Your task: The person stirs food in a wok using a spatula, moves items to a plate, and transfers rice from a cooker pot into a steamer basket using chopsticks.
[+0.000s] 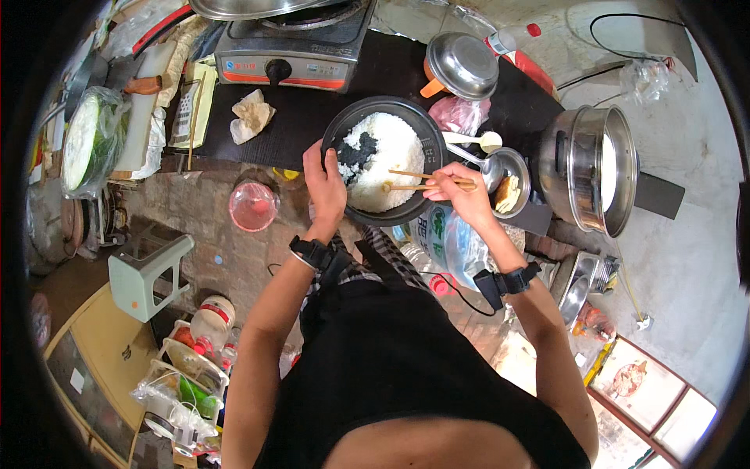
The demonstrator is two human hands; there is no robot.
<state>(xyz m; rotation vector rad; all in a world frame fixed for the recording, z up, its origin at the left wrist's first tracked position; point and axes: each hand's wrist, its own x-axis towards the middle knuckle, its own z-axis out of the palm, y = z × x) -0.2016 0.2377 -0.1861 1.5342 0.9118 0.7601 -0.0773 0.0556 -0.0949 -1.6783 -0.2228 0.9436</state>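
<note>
A dark rice-cooker inner pot [432, 153] sits at the front edge of the black table, with white rice [387, 140] in it and bare dark bottom showing at its left. My left hand [326, 187] grips the pot's left rim, thumb over the edge. In my right hand [463, 193] is a pair of wooden chopsticks [410, 187], their tips over the rice, one near a small yellowish bit. Just right of that hand stands a steel bowl [522, 202] holding brown-and-pale food pieces [507, 193] and a metal ladle [493, 169]. A white plastic spoon [469, 139] lies behind it.
A gas stove [293, 58] stands behind, near a crumpled tissue [252, 116]. To the right are a large steel pot [577, 170] and an upturned metal bowl [463, 64]. A wrapped cut melon [94, 140] and a cleaver are at left. Below stand a pink basket [253, 206] and a stool [146, 275].
</note>
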